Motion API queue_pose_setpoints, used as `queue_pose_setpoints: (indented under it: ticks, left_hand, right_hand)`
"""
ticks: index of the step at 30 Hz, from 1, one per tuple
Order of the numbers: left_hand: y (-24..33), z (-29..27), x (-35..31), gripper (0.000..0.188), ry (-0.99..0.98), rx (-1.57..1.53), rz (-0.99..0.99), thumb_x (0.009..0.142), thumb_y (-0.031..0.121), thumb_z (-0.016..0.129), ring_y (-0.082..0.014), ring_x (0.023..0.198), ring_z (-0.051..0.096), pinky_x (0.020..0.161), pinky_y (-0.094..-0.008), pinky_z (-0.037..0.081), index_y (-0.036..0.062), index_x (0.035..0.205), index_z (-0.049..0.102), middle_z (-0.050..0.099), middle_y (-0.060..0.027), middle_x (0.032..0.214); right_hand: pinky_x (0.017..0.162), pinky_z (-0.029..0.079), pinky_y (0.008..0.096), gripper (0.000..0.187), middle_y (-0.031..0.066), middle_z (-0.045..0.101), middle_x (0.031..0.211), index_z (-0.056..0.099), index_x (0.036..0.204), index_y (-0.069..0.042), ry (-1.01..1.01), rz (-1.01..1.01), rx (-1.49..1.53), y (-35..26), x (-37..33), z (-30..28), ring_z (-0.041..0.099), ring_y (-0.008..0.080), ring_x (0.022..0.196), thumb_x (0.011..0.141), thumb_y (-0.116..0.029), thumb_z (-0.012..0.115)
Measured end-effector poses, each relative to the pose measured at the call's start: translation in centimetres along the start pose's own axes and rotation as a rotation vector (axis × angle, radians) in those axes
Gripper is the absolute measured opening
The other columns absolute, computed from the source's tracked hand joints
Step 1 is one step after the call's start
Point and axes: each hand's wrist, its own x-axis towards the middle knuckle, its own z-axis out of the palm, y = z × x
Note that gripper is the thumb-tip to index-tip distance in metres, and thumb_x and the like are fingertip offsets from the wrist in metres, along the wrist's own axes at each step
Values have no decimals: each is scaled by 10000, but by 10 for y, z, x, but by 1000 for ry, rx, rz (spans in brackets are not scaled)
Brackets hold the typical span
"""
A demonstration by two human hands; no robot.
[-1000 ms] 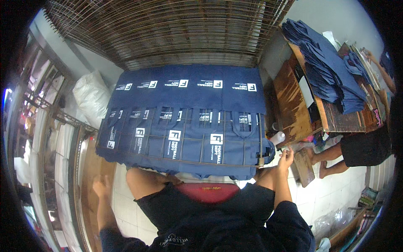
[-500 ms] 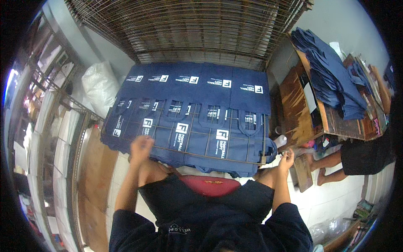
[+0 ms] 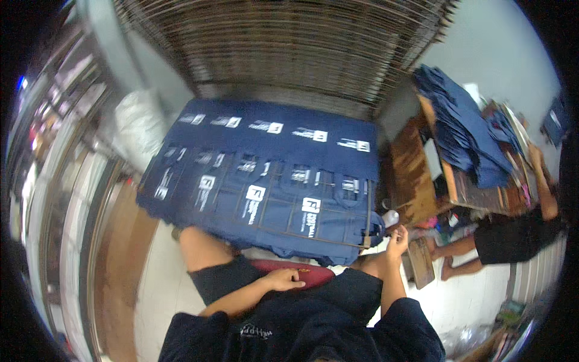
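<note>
Rows of navy fabric bags (image 3: 277, 208) with white prints lie before me, dark loop handles showing along the middle. Thin bars of a wire rack (image 3: 289, 232) show among the near row. My left hand (image 3: 283, 280) is over my lap, beside a red seat (image 3: 313, 274), its fingers loosely bent and apart with nothing visible in them. Just off the bags' near right corner, my right hand (image 3: 397, 241) is raised, fingers slightly curled and apart. I see nothing in it.
Stacked wire racks (image 3: 289, 54) rise behind the bags. A white plastic sack (image 3: 137, 123) stands at left, near shelving (image 3: 78, 199). At right, a wooden cabinet (image 3: 410, 175) carries piled navy fabric (image 3: 461, 127). A co-worker's hand (image 3: 535, 155) reaches beside it; a wooden stool (image 3: 420, 262) stands below.
My left hand has left the bags' near left edge and moved right and down to my lap. My right hand remains near the right corner. The whole view has shifted slightly.
</note>
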Motion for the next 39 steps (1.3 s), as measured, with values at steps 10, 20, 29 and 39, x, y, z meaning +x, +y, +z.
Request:
queue_pose_setpoints:
  ticks: [10,20,29,39]
  left_hand:
    - [7,-3,-2,481,-42,55,-87,799,527,615,-271,818,622,720,-377,474,49,850,617,641,-144,884]
    - [-8,4,2,548,-20,51,-132,781,592,592,-246,756,627,678,-356,474,74,958,616,649,-112,794]
    - [-8,7,2,485,40,69,-172,788,541,621,-231,708,630,650,-347,483,69,899,631,647,-98,745]
    - [0,8,0,446,69,37,-180,804,535,618,-191,667,600,623,-337,471,91,844,627,618,-71,698]
  right_hand:
    - [599,420,197,261,24,573,907,537,1143,-8,94,-145,352,-94,102,-57,521,69,733,890,-63,568]
    - [460,407,200,310,28,586,820,555,1114,-54,367,-65,658,-186,284,-155,540,78,582,841,-167,649]
    - [996,393,455,869,312,284,1370,89,1445,-73,198,197,1168,-175,401,-163,387,402,1241,838,-410,611]
    - [1062,257,532,697,347,193,1383,216,1394,-7,179,680,1387,-150,478,-111,246,448,1302,871,-360,513]
